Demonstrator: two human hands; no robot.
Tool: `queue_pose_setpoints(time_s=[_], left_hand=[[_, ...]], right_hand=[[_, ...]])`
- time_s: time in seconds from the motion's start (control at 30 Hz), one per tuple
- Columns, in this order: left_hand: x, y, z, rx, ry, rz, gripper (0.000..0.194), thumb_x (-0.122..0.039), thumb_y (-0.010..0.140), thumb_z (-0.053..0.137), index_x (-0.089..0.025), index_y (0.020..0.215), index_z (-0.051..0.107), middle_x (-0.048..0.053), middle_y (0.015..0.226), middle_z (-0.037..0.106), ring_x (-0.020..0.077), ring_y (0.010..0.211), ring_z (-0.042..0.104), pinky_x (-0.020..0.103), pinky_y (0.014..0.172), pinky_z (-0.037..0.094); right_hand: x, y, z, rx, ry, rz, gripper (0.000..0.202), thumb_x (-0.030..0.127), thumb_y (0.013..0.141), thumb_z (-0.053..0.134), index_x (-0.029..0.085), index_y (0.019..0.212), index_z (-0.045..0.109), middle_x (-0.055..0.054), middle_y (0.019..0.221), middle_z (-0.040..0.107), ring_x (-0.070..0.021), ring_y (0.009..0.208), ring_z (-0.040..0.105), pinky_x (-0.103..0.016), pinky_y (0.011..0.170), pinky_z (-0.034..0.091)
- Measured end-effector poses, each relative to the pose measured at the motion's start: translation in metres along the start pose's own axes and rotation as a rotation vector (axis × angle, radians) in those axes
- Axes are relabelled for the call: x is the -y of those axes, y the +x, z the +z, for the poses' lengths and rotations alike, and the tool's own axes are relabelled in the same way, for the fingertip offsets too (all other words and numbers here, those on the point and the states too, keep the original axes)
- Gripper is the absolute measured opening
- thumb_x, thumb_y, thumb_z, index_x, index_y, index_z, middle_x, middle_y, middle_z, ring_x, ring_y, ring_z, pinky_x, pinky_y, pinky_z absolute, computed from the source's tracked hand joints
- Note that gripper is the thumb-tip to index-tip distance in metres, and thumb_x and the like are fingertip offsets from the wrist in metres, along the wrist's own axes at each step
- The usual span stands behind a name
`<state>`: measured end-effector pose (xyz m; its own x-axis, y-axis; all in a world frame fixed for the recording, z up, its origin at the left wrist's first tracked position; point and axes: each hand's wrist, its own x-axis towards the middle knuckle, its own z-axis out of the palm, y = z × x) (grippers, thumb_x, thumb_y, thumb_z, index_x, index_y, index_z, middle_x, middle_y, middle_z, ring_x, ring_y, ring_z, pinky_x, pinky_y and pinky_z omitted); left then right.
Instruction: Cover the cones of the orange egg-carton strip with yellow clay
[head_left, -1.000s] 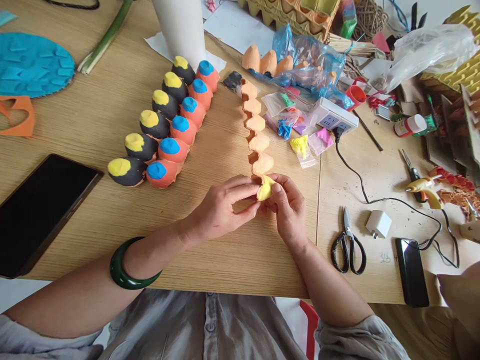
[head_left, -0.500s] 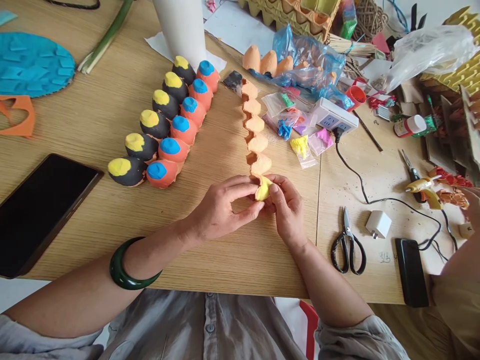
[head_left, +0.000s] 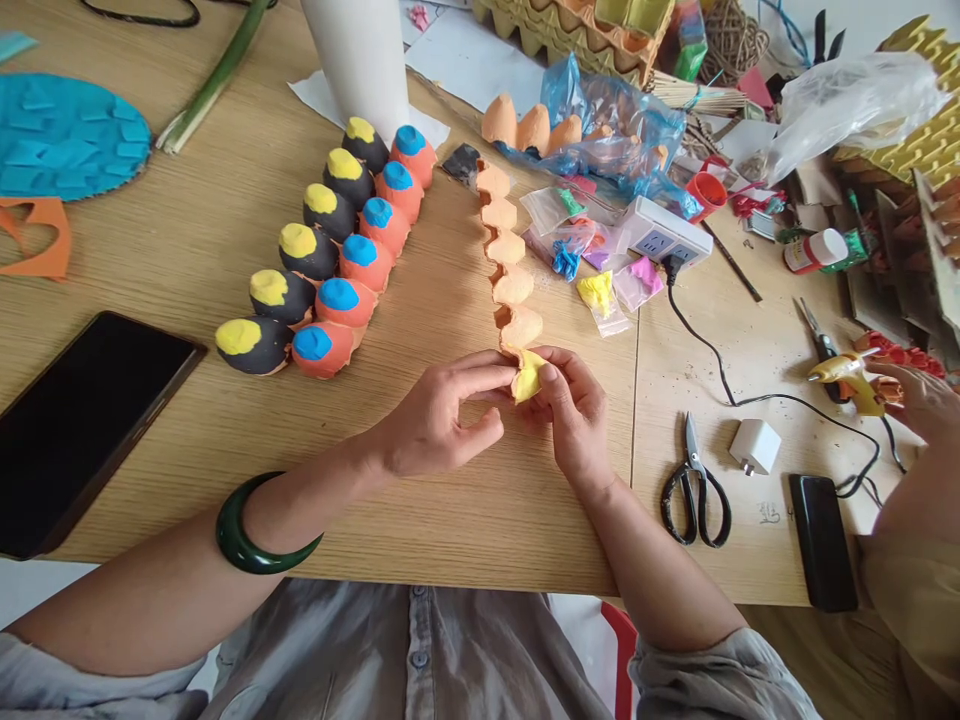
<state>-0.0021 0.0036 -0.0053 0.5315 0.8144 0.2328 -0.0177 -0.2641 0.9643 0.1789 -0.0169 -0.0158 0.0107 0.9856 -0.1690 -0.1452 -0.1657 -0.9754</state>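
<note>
Egg-carton strip (head_left: pixel 512 284), yellow near end in the right hand (head_left: pixel 577 425).

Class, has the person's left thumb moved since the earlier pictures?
Yes: the left thumb has moved leftward in the picture, farther from the table seam.

Illumination: bright, diffuse. Soft shadow: left of the bumpy peach cardboard egg-carton strip (head_left: pixel 512 286). Edges: wide-angle stretching.
</note>
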Motion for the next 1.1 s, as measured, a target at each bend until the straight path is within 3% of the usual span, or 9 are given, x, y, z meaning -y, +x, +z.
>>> queue_pose_setpoints(time_s=[0.1, 0.23, 0.33, 0.5, 0.6, 0.67, 0.8, 0.97, 1.1], left_hand=[[-0.002, 0.001, -0.001, -0.003, -0.184, -0.132, 0.018, -0.023, 0.095, 0.063, -0.016, 0.103, 0.078, 0.009, 0.119, 0.074, 0.0225, 0.110, 0.072, 0.030, 0.095, 0.063], [0.002, 0.002, -0.001, -0.042, -0.344, -0.297, 0.024, -0.038, 0.098, 0.068, -0.016, 0.100, 0.080, 0.006, 0.105, 0.077, 0.0230, 0.106, 0.072, 0.031, 0.094, 0.060], [0.006, 0.002, 0.001, -0.026, -0.487, -0.321, 0.022, -0.035, 0.098, 0.069, -0.019, 0.105, 0.081, 0.006, 0.109, 0.079, 0.0231, 0.108, 0.073, 0.035, 0.101, 0.058], [0.005, 0.004, 0.002, -0.019, -0.621, -0.321, 0.018, -0.026, 0.095, 0.066, -0.018, 0.097, 0.081, 0.008, 0.105, 0.080, 0.0246, 0.102, 0.075, 0.044, 0.102, 0.061], [0.003, 0.004, 0.001, -0.025, -0.462, -0.320, 0.024, -0.035, 0.098, 0.062, -0.018, 0.090, 0.078, 0.008, 0.096, 0.080, 0.0242, 0.096, 0.075, 0.042, 0.092, 0.064], [0.002, 0.003, -0.002, -0.071, -0.236, -0.330, 0.032, -0.040, 0.098, 0.060, -0.018, 0.078, 0.072, 0.005, 0.082, 0.077, 0.0220, 0.084, 0.074, 0.035, 0.077, 0.063], [-0.003, 0.003, -0.010, -0.092, 0.119, -0.397, 0.039, -0.039, 0.094, 0.057, -0.020, 0.061, 0.060, 0.001, 0.060, 0.066, 0.0177, 0.061, 0.066, 0.027, 0.055, 0.049], [-0.008, 0.006, -0.019, -0.227, 0.664, -0.465, 0.035, -0.038, 0.084, 0.063, -0.021, 0.055, 0.054, 0.002, 0.055, 0.062, 0.0161, 0.053, 0.052, 0.030, 0.054, 0.029], [-0.002, 0.007, -0.025, -0.282, 0.853, -0.456, 0.034, -0.038, 0.085, 0.064, -0.022, 0.056, 0.056, 0.003, 0.056, 0.062, 0.0173, 0.053, 0.049, 0.032, 0.055, 0.023]], right_hand=[[0.001, -0.001, 0.000, 0.010, 0.011, 0.004, 0.038, 0.056, 0.090, 0.076, 0.023, 0.106, 0.066, 0.004, 0.074, 0.063, -0.0089, 0.056, 0.054, -0.021, 0.048, 0.044], [0.000, -0.002, 0.001, 0.003, 0.012, -0.017, 0.043, 0.062, 0.091, 0.071, 0.022, 0.107, 0.067, 0.004, 0.070, 0.059, -0.0090, 0.055, 0.052, -0.022, 0.049, 0.048], [-0.001, -0.001, 0.001, -0.025, 0.027, -0.041, 0.044, 0.064, 0.095, 0.065, 0.022, 0.106, 0.068, 0.006, 0.064, 0.050, -0.0091, 0.051, 0.047, -0.023, 0.047, 0.047], [-0.002, 0.000, 0.002, -0.056, 0.040, -0.025, 0.040, 0.062, 0.097, 0.064, 0.023, 0.104, 0.069, 0.006, 0.061, 0.046, -0.0100, 0.050, 0.044, -0.023, 0.044, 0.045], [-0.004, 0.002, 0.001, -0.064, 0.015, -0.014, 0.040, 0.062, 0.097, 0.063, 0.023, 0.101, 0.071, 0.006, 0.062, 0.042, -0.0098, 0.050, 0.041, -0.023, 0.043, 0.044], [-0.005, 0.003, 0.000, -0.045, -0.005, -0.009, 0.041, 0.063, 0.097, 0.062, 0.022, 0.098, 0.071, 0.007, 0.062, 0.038, -0.0097, 0.050, 0.038, -0.023, 0.044, 0.044], [-0.007, 0.005, -0.002, 0.028, -0.024, 0.018, 0.041, 0.063, 0.094, 0.067, 0.022, 0.096, 0.069, 0.008, 0.059, 0.035, -0.0093, 0.050, 0.036, -0.023, 0.045, 0.043], [-0.009, 0.007, -0.003, 0.065, -0.062, -0.001, 0.044, 0.064, 0.094, 0.067, 0.021, 0.097, 0.069, 0.009, 0.057, 0.034, -0.0086, 0.047, 0.035, -0.023, 0.044, 0.041], [-0.010, 0.008, -0.004, 0.054, -0.057, -0.007, 0.045, 0.066, 0.093, 0.067, 0.021, 0.097, 0.069, 0.010, 0.057, 0.034, -0.0085, 0.047, 0.033, -0.023, 0.042, 0.043]])
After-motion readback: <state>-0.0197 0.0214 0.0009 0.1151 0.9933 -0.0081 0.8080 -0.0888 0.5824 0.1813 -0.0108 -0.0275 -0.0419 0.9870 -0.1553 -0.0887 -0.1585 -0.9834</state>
